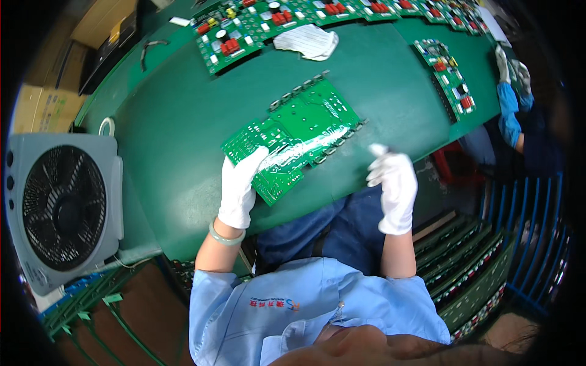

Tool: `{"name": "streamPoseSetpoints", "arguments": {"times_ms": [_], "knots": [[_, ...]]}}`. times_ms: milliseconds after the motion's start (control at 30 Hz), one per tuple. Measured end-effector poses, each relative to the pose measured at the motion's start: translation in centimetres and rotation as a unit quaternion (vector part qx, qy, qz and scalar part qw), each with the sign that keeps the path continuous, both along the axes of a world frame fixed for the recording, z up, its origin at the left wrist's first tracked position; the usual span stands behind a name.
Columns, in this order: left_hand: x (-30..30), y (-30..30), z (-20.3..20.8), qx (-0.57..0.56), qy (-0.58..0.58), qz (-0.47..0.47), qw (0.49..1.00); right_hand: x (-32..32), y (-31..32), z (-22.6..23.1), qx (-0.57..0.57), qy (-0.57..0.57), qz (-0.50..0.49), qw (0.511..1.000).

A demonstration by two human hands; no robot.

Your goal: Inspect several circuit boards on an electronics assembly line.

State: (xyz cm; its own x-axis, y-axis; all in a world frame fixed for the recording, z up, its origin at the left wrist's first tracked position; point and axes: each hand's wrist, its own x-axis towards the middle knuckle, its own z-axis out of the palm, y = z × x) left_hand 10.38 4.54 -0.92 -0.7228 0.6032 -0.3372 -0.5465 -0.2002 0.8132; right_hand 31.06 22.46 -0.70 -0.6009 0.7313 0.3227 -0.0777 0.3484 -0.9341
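Observation:
A green printed circuit board [305,131] lies tilted on the green table, solder side up, with rows of metal parts along two edges. My left hand [241,183], in a white glove, grips its near left edge, the thumb on top. Right of the board and apart from it, my right hand [395,186], also gloved in white, hovers near the table's front edge. Its fingers are curled together and slightly blurred. Something small and dark shows at the fingertips, but I cannot make out what it is.
Populated circuit boards [281,18] line the far edge; another board [448,79] lies at right. A white glove [307,41], pliers [149,53] and a tape roll [107,126] rest about. A box fan [64,207] stands left. A co-worker's gloved hand [502,64] shows far right; board racks [470,268] stand below.

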Motion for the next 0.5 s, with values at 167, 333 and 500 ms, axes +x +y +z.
{"name": "streamPoseSetpoints", "arguments": {"times_ms": [167,333,500], "knots": [[3.9,-0.1,-0.8,0.000,0.064,0.068,0.996,0.2,-4.1,1.7,0.025,-0.193,-0.025,0.981],[7.0,0.2,0.0,-0.028,0.045,0.130,0.990,0.4,-4.3,-0.4,0.088,-0.152,-0.036,0.984],[6.6,0.4,-0.3,-0.031,0.067,0.114,0.991,0.1,-4.4,-1.3,0.095,-0.146,-0.034,0.984]]}}
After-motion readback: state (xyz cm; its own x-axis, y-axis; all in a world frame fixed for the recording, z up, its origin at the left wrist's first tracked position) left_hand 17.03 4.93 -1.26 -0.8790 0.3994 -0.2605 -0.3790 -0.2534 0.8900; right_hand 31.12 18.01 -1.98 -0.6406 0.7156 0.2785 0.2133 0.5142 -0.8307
